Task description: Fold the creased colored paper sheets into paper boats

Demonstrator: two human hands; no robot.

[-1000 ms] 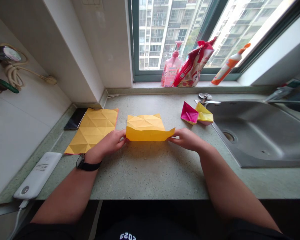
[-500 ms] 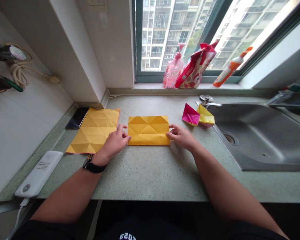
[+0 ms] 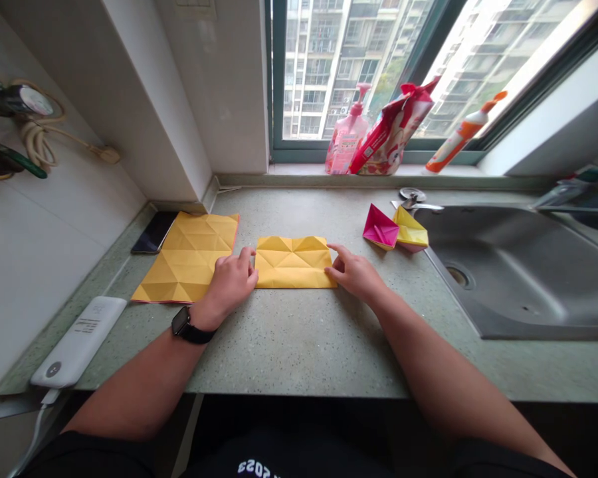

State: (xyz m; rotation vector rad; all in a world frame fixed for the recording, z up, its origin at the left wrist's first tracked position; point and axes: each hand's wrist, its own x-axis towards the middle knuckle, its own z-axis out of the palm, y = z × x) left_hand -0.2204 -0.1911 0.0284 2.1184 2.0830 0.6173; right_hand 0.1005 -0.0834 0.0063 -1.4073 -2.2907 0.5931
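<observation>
A folded yellow origami paper lies flat on the speckled stone counter, showing creased triangles on its upper half. My left hand rests at its left edge, fingers slightly curled and holding nothing. My right hand sits at its right edge, fingertips at the corner, also not gripping. Left of my left hand lies a larger creased yellow sheet, unfolded, with a pink edge. A black watch circles my left wrist.
A folded pink paper boat and a yellow one stand by the steel sink. A phone and white power bank lie at left. Pink soap, a red-and-white bag and an orange-capped bottle line the windowsill.
The paper's raised, uneven front flap now lies flat, forming a neat rectangle. My hands have let go of its ends and rest beside its edges.
</observation>
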